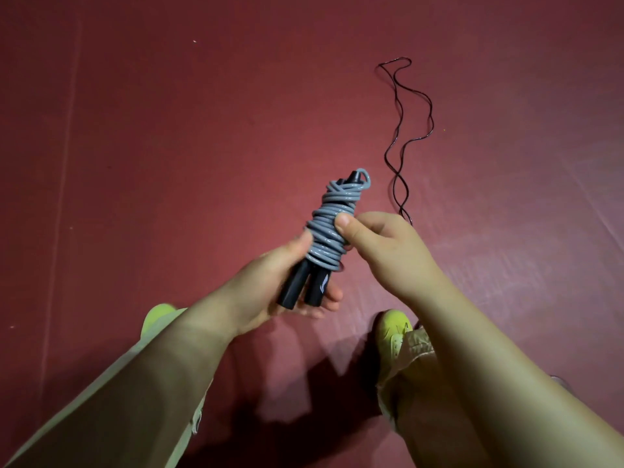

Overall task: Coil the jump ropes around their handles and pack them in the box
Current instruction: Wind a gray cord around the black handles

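Your left hand [270,282] is cradling the two black handles [304,285], thumb pressing the grey rope [329,228] coiled around them, while your right hand [381,244] is pinching the coils. Keep the last turn tight and tuck its end under. Another dark rope [410,130] is lying uncoiled on the red floor [169,130]. No box is showing.

Red floor [169,130] (black rope [398,136], shoes [393,327])
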`<act>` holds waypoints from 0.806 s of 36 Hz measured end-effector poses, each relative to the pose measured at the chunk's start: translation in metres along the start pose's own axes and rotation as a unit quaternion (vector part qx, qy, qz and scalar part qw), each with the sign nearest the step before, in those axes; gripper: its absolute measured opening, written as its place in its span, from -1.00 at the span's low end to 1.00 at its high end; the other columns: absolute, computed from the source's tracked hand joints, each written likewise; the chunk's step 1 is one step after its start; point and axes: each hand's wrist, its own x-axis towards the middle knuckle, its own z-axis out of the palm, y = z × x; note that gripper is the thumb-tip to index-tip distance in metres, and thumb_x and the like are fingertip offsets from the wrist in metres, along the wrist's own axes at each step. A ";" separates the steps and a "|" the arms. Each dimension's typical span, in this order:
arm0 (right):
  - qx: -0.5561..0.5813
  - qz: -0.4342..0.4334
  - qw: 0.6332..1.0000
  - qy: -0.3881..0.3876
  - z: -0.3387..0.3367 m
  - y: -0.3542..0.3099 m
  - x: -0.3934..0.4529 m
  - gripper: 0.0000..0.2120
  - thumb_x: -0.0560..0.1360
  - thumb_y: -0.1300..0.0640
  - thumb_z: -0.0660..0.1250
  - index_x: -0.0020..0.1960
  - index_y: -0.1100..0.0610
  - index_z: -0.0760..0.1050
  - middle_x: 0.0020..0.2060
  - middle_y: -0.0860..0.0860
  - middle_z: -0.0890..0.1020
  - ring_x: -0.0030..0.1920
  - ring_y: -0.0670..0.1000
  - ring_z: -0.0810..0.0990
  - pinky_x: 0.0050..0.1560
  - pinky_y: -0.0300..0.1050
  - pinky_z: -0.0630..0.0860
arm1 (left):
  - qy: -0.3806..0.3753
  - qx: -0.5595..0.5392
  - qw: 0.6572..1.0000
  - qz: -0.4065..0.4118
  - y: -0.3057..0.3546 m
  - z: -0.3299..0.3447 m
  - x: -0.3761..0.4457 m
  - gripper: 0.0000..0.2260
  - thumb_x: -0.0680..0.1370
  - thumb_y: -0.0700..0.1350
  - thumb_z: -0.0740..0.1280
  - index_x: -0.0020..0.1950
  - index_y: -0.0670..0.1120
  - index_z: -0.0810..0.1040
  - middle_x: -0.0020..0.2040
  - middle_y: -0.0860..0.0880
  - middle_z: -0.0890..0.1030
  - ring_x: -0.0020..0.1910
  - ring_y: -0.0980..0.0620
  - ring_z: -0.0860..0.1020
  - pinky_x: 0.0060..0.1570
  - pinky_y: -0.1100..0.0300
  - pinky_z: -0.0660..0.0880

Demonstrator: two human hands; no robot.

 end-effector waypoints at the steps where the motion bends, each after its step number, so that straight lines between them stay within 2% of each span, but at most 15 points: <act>1: 0.009 0.000 1.000 -0.007 -0.001 0.000 0.000 -0.59 0.57 -0.06 0.28 -0.29 0.23 0.50 -0.52 -0.19 0.45 -0.46 -0.21 0.36 -0.37 -0.28 0.27 | -0.020 -0.031 0.999 -0.025 0.001 -0.002 -0.001 -0.40 0.44 0.33 0.15 0.02 -0.20 0.55 -0.31 -0.11 0.62 -0.33 -0.04 0.60 -0.25 0.11 0.53; 2: 0.010 0.003 1.000 -0.014 -0.002 0.001 0.000 -0.63 0.59 -0.02 0.27 -0.31 0.18 0.49 -0.57 -0.22 0.44 -0.48 -0.22 0.38 -0.38 -0.35 0.26 | -0.037 -0.049 0.997 -0.041 0.002 -0.004 -0.002 -0.33 0.41 0.36 0.07 0.03 -0.22 0.54 -0.33 -0.11 0.59 -0.37 -0.05 0.56 -0.27 0.11 0.50; 4: 0.002 0.017 0.999 -0.029 -0.003 0.001 0.000 -0.65 0.60 0.00 0.23 -0.31 0.12 0.47 -0.61 -0.25 0.43 -0.51 -0.23 0.39 -0.40 -0.38 0.27 | -0.060 -0.064 0.995 -0.056 0.002 -0.008 -0.001 -0.30 0.38 0.36 0.04 0.06 -0.25 0.51 -0.37 -0.08 0.52 -0.42 -0.02 0.49 -0.31 0.13 0.47; 7: -0.003 0.054 0.997 -0.060 -0.002 0.001 0.000 -0.61 0.61 -0.10 0.13 -0.35 0.03 0.36 -0.62 -0.22 0.39 -0.56 -0.21 0.35 -0.42 -0.34 0.21 | -0.038 -0.041 0.997 -0.045 -0.002 -0.009 0.002 -0.37 0.40 0.38 0.19 0.02 -0.20 0.51 -0.36 -0.07 0.46 -0.43 0.02 0.42 -0.36 0.18 0.46; 9: -0.018 0.092 0.993 -0.074 0.000 0.004 0.000 -0.51 0.54 -0.30 0.04 -0.38 0.04 0.21 -0.60 -0.14 0.31 -0.58 -0.15 0.23 -0.38 -0.20 0.15 | 0.032 0.074 0.997 -0.010 -0.009 -0.006 0.005 -0.50 0.44 0.33 0.23 -0.12 -0.14 0.47 -0.36 -0.06 0.45 -0.46 0.07 0.40 -0.41 0.24 0.41; 11: -0.043 0.133 0.986 -0.094 0.003 0.007 -0.001 -0.45 0.44 -0.45 -0.04 -0.35 0.02 0.15 -0.52 -0.10 0.24 -0.54 -0.12 0.15 -0.36 -0.13 0.12 | 0.095 0.211 0.972 0.035 -0.016 -0.004 0.011 -0.57 0.47 0.32 0.23 -0.18 -0.07 0.40 -0.35 -0.02 0.45 -0.45 0.10 0.38 -0.39 0.25 0.37; 14: -0.034 0.191 0.976 -0.099 0.009 0.010 -0.002 -0.43 0.47 -0.46 -0.02 -0.34 0.03 0.18 -0.50 -0.05 0.24 -0.52 -0.06 0.17 -0.41 -0.12 0.12 | 0.156 0.363 0.916 0.073 -0.029 -0.008 0.022 -0.67 0.50 0.27 0.20 -0.15 0.01 0.39 -0.30 0.07 0.48 -0.33 0.06 0.43 -0.21 0.11 0.40; 16: -0.031 0.205 0.974 -0.087 0.010 0.010 -0.001 -0.46 0.50 -0.40 0.05 -0.36 0.04 0.24 -0.49 -0.07 0.28 -0.49 -0.07 0.21 -0.40 -0.15 0.14 | 0.177 0.398 0.897 0.070 -0.035 -0.007 0.021 -0.66 0.50 0.31 0.19 -0.12 0.04 0.38 -0.26 0.10 0.47 -0.26 0.05 0.44 -0.16 0.10 0.38; 17: -0.031 0.204 0.975 -0.079 0.010 0.009 0.001 -0.49 0.52 -0.36 0.08 -0.36 0.04 0.27 -0.49 -0.09 0.30 -0.48 -0.07 0.22 -0.39 -0.17 0.14 | 0.173 0.389 0.902 0.068 -0.037 -0.007 0.019 -0.61 0.44 0.38 0.17 -0.12 0.05 0.38 -0.25 0.11 0.47 -0.25 0.06 0.45 -0.14 0.10 0.39; 19: -0.030 0.190 0.979 -0.065 0.008 0.004 0.002 -0.51 0.55 -0.28 0.12 -0.39 0.04 0.25 -0.53 -0.12 0.29 -0.48 -0.08 0.21 -0.39 -0.17 0.13 | 0.147 0.310 0.938 0.052 -0.030 0.007 0.020 -0.49 0.34 0.50 0.07 -0.11 0.08 0.43 -0.24 0.10 0.49 -0.28 0.10 0.46 -0.15 0.12 0.41; 20: -0.038 0.179 0.982 -0.057 0.006 0.002 0.002 -0.51 0.55 -0.25 0.13 -0.41 0.04 0.23 -0.57 -0.12 0.28 -0.49 -0.08 0.20 -0.39 -0.17 0.13 | 0.138 0.236 0.961 0.031 -0.025 0.013 0.021 -0.45 0.39 0.50 0.04 -0.05 0.08 0.48 -0.25 0.04 0.49 -0.32 0.10 0.47 -0.20 0.13 0.42; 22: -0.057 0.149 0.986 -0.042 0.004 0.001 0.001 -0.52 0.55 -0.22 0.13 -0.41 0.04 0.18 -0.59 -0.11 0.26 -0.50 -0.07 0.20 -0.37 -0.13 0.15 | 0.099 0.091 0.990 -0.031 -0.015 0.014 0.018 -0.47 0.52 0.36 0.09 0.10 -0.04 0.56 -0.28 -0.07 0.48 -0.38 0.06 0.47 -0.29 0.15 0.40; 24: -0.048 0.126 0.990 -0.044 0.004 0.001 -0.001 -0.53 0.55 -0.22 0.13 -0.41 0.03 0.16 -0.59 -0.12 0.24 -0.51 -0.08 0.19 -0.34 -0.10 0.16 | 0.029 0.072 0.997 -0.003 -0.018 0.008 0.011 -0.53 0.41 0.27 0.19 0.02 -0.07 0.59 -0.28 -0.05 0.59 -0.35 0.06 0.53 -0.25 0.17 0.41; 26: -0.021 0.124 0.990 -0.057 0.003 0.001 -0.001 -0.52 0.56 -0.21 0.12 -0.44 0.02 0.19 -0.60 -0.15 0.24 -0.55 -0.12 0.19 -0.35 -0.10 0.16 | 0.036 0.073 0.996 0.024 -0.017 0.006 0.011 -0.60 0.36 0.21 0.21 -0.07 -0.08 0.57 -0.27 -0.01 0.65 -0.29 0.05 0.55 -0.25 0.21 0.41; 29: 0.027 0.160 0.983 -0.089 0.000 -0.003 -0.001 -0.55 0.57 -0.25 0.07 -0.37 0.01 0.25 -0.55 -0.13 0.27 -0.55 -0.11 0.21 -0.42 -0.14 0.18 | 0.062 0.066 0.995 0.050 -0.015 0.001 0.012 -0.69 0.40 0.15 0.32 -0.10 -0.09 0.56 -0.27 -0.01 0.66 -0.34 0.13 0.59 -0.30 0.28 0.47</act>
